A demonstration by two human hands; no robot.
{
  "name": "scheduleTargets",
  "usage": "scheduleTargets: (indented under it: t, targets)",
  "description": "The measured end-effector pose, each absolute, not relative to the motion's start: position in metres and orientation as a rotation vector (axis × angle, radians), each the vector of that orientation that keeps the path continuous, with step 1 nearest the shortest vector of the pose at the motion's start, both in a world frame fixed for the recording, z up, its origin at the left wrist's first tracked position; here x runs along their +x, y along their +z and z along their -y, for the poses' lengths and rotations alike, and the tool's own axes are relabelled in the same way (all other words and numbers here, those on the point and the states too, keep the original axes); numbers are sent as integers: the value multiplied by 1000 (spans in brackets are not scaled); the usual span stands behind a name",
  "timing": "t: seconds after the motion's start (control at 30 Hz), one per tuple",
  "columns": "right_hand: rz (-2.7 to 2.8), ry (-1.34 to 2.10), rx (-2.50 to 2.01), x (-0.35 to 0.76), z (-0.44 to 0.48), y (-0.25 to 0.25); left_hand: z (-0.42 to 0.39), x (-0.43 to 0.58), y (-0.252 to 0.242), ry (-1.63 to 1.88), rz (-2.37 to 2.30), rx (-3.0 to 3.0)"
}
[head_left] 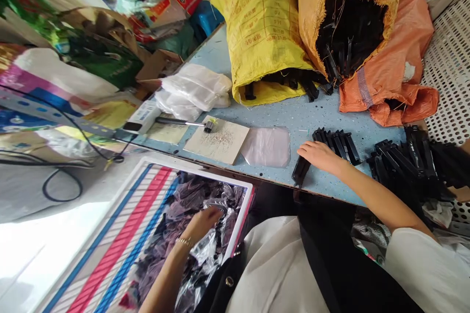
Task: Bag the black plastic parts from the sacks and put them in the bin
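Note:
My right hand [318,154] is at the table's front edge, its fingers closed over a small bunch of long black plastic parts [301,171]. Just behind it lies a row of similar black parts [343,144]. My left hand [206,220], with a bracelet at the wrist, is low over a striped woven bag [121,234]. Dark pieces in clear plastic wrappers [191,195] fill this bag. The left fingers are blurred and partly hidden, so their grip is unclear. Between the hands, a stack of clear plastic bags [267,146] lies flat on the table.
A hammer [191,123] rests across a worn board [223,144]. White plastic bundles [196,88] lie behind it. Yellow [264,24], tan [312,14] and orange [389,83] sacks stand at the back, the first two showing black parts. More black parts [407,161] are heaped at right.

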State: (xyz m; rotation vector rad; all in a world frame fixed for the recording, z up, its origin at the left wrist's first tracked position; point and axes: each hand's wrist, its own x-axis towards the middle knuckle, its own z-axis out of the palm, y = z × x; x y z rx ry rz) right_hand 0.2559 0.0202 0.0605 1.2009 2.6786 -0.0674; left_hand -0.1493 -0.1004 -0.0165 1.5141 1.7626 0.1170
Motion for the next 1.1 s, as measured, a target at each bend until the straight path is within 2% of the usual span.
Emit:
scheduleTargets:
  t: [0.17,0.23,0.33,0.4,0.53,0.63,0.73,0.93,1.1]
  targets:
    - [-2696,-159,1392,291,13,79,14,-31,-7,618,-1423,2063]
    - [-2673,-288,1600,305,30,78,-9,21,-7,652,-1489,2157]
    - [-2565,-537,1999,323,55,67,-27,60,-15,617,-1558,1998]
    - [-2462,-881,2242,330,69,56,-36,60,-23,625,-1556,1878]
    - [-2107,-1828,2553,320,81,29,-52,36,-30,665,-1578,1691]
    - [-1731,-2491,2581,295,76,18,-59,23,-32,686,-1559,1531]
    - [-1417,-2930,2456,270,65,16,-61,20,-35,734,-1514,1411]
    - [-1189,-3171,2347,252,51,18,-58,18,-32,843,-1399,1252]
    - [-1056,-3215,2377,255,55,9,-56,19,-23,718,-1397,1356]
